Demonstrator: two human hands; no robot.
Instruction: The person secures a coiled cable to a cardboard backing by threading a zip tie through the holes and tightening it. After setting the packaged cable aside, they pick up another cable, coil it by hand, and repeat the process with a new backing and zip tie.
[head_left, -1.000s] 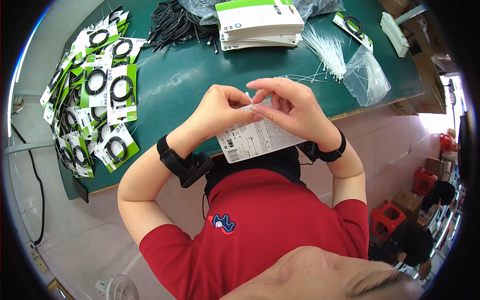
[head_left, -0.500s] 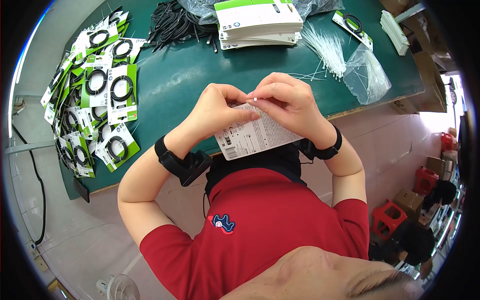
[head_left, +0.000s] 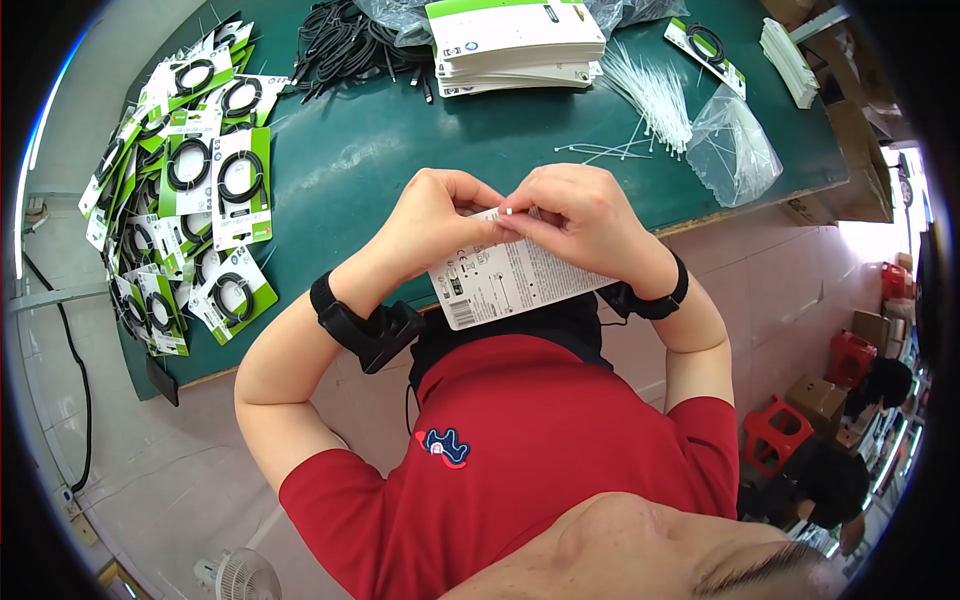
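Between my hands is a white packaging card (head_left: 505, 282), its printed side facing up and tilted at the table's front edge. My left hand (head_left: 445, 215) is closed on the card's upper left part, thumb lying over its face. My right hand (head_left: 580, 215) pinches a white cable tie (head_left: 508, 211), whose small head shows at the fingertips against the card's top edge. The fingertips of both hands nearly touch there. Most of the tie is hidden by my fingers, and the card's underside is out of sight.
Left on the green table (head_left: 340, 200) lies a heap of carded black cables (head_left: 190, 165). Farther back are loose black cables (head_left: 350, 45), a stack of cards (head_left: 515, 45), loose white cable ties (head_left: 645, 100), a clear plastic bag (head_left: 735, 150) and one carded cable (head_left: 705, 50).
My right hand has come slightly down toward me, with its thumb and fingers closer to my left hand. The card has tipped a little and its lower edge sits slightly nearer me.
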